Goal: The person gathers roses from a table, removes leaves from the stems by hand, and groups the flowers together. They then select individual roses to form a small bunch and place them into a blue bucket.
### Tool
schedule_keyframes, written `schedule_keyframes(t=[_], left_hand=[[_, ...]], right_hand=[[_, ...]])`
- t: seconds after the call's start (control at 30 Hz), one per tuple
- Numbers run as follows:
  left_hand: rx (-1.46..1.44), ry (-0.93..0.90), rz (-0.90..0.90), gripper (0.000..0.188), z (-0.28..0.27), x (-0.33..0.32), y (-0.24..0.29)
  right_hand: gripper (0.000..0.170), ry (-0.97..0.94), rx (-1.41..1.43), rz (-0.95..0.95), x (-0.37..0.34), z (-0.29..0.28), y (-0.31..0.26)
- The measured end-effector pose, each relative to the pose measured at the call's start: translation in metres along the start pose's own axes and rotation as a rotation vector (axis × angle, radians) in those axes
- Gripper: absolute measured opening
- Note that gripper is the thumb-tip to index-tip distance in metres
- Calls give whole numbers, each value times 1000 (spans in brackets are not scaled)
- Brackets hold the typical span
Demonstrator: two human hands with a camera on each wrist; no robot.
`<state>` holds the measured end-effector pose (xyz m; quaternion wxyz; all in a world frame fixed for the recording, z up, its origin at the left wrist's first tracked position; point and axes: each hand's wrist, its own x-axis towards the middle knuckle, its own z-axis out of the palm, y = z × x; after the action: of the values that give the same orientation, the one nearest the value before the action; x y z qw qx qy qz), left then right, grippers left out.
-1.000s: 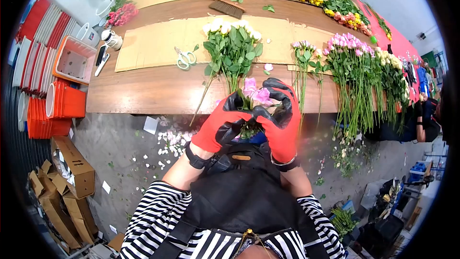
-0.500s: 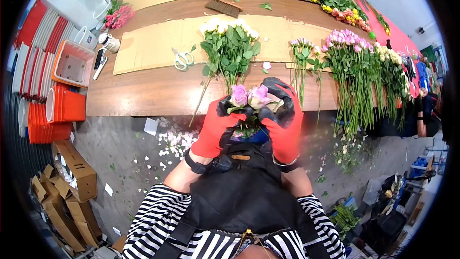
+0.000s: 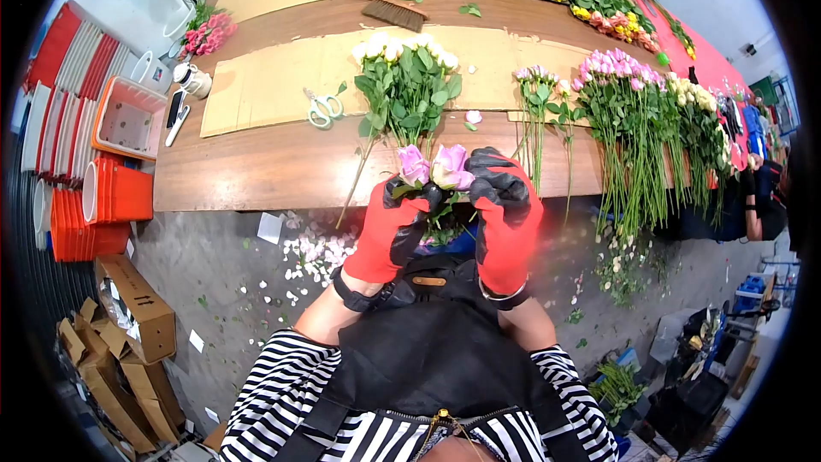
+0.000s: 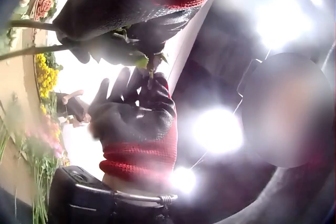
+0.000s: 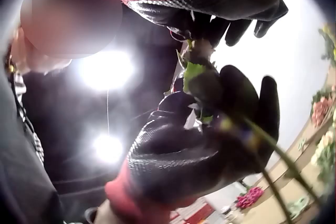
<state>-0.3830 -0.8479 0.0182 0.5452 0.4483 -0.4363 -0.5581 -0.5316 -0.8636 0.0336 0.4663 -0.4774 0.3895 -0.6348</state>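
Note:
Two pink-lilac roses (image 3: 451,168) stand upright in front of the apron, at the table's near edge. My left hand (image 3: 385,231), in a red glove with a black palm, grips their stems just under the blooms; the stems (image 4: 31,51) run out past it in the left wrist view. Close at the right-hand bloom, my right hand (image 3: 506,227), gloved alike, has its fingers curled and pinches at the flower's outer edge. Green leaves (image 5: 194,74) show between both hands in the right wrist view. The fingertips partly hide the blooms' undersides.
On the table (image 3: 256,180) lie a white rose bunch (image 3: 406,85), scissors (image 3: 323,109), a brush (image 3: 393,13) and cardboard (image 3: 265,90). Long-stemmed pink roses (image 3: 616,73) lie at right. Fallen petals (image 3: 316,252) litter the floor; orange bins (image 3: 115,188) stand at left.
The roses have turned more upright and shifted slightly left with my left hand. My right hand has gone from spread around the blooms to curled beside the right one.

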Motion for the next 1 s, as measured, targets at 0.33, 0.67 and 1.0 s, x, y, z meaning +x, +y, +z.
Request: schedule_keyframes(t=[0.33,0.67,1.0], left_hand=[[191,67,168,22,-12,0,-1],[348,333,456,46,13,-9,-7],[236,370,401,43,23,-10,-18]], right_hand=[[36,-211,-104,-248,21,-29,8],[34,-113,-735,-341,10,-4,-31],[25,14,-948,-725,-1,1,-17]])
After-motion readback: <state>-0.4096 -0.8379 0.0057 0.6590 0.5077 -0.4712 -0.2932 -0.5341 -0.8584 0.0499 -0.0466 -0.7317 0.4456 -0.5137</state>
